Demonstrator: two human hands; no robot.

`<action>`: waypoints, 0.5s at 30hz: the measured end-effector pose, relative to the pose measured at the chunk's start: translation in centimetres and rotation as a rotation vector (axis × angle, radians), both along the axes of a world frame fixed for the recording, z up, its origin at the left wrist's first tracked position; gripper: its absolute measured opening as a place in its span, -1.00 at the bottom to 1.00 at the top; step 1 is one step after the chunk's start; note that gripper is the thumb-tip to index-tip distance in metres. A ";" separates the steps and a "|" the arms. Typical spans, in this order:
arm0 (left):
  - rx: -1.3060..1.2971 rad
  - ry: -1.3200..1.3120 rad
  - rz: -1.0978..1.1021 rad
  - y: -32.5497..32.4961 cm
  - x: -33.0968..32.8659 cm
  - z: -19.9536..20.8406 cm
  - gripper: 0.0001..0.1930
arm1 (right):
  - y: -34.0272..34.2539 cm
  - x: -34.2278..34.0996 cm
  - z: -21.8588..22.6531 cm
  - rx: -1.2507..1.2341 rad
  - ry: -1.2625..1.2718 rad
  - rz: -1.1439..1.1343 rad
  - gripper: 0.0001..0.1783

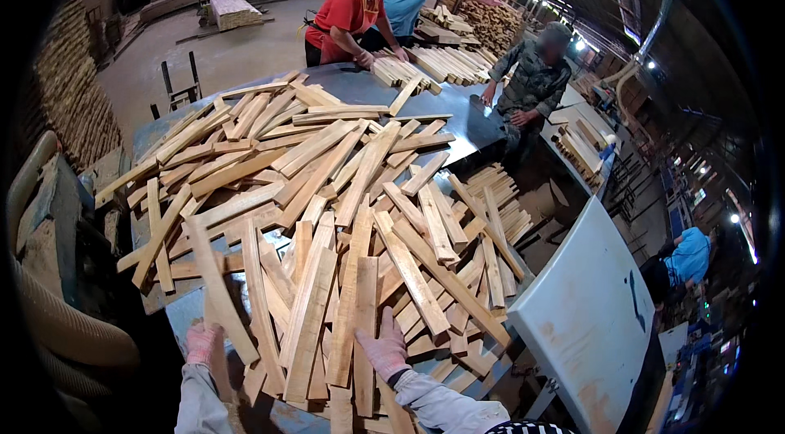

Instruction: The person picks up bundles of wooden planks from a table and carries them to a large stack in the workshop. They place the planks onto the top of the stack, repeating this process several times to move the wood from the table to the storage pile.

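Note:
A big loose heap of pale wooden strips (327, 168) covers the metal-topped table (176, 315) before me. At the near left, my left hand (203, 342), in a pinkish work glove, is closed at the edge of a wooden strip (222, 364); part of its grip is hidden. My right hand (383, 348), gloved alike, rests against the near strips with its thumb raised and fingers apart. Its fingertips touch an upright-lying wooden strip (365, 311). Between my hands several long strips point away from me.
Across the table stand a person in red (343, 17), a person in blue (401, 1) and one in camouflage (531, 78), near rows of strips (458, 64). A pale panel (580, 311) rises at my right. Ribbed hoses (74, 324) and machinery lie left.

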State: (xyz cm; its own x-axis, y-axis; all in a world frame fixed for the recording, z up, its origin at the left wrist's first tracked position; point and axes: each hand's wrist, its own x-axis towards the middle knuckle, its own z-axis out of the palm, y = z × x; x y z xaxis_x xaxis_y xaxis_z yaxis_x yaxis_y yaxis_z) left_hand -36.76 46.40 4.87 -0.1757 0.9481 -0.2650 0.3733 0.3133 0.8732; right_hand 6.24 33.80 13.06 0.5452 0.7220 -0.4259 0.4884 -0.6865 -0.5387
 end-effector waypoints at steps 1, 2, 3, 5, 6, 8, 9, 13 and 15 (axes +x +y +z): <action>-0.055 -0.058 -0.085 0.0 0.5 0.2 -0.74 | 0.1 -0.3 0.2 -0.015 -0.035 0.001 0.24; -0.110 -0.115 -0.169 -0.1 1.3 0.3 -0.76 | -0.3 -0.9 -0.3 0.029 -0.072 0.000 0.22; -0.170 -0.173 -0.261 -0.2 2.8 1.0 -0.76 | -0.5 -1.1 -0.1 0.010 -0.093 0.004 0.23; -0.281 -0.299 -0.328 -0.6 8.0 2.9 -0.50 | -0.6 -1.2 0.3 -0.020 -0.140 0.022 0.24; -0.343 -0.381 -0.310 -0.8 10.7 4.1 -0.34 | -0.7 -1.1 -0.2 -0.024 -0.169 0.053 0.24; -0.433 -0.474 -0.272 -1.5 14.5 6.2 0.02 | -1.1 -0.7 -2.1 -0.037 -0.225 0.126 0.24; -0.337 -0.312 -0.320 -1.3 13.5 2.0 0.06 | -0.8 -0.7 -2.2 -0.005 -0.249 0.144 0.21; -0.309 -0.334 -0.302 -3.9 15.8 3.4 0.18 | -0.5 -0.6 -1.5 0.052 -0.175 0.154 0.14; -0.187 -0.134 -0.024 -6.8 17.8 2.1 0.13 | -0.1 -0.5 -0.4 0.030 -0.093 0.167 0.12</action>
State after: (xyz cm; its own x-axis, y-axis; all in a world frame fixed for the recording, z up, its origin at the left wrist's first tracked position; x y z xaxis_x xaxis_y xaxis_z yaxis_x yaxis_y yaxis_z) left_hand -19.00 39.63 6.93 -0.1056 0.8837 -0.4560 0.2675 0.4669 0.8429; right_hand 5.79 33.75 12.64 0.4522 0.8177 -0.3562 0.6429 -0.5756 -0.5053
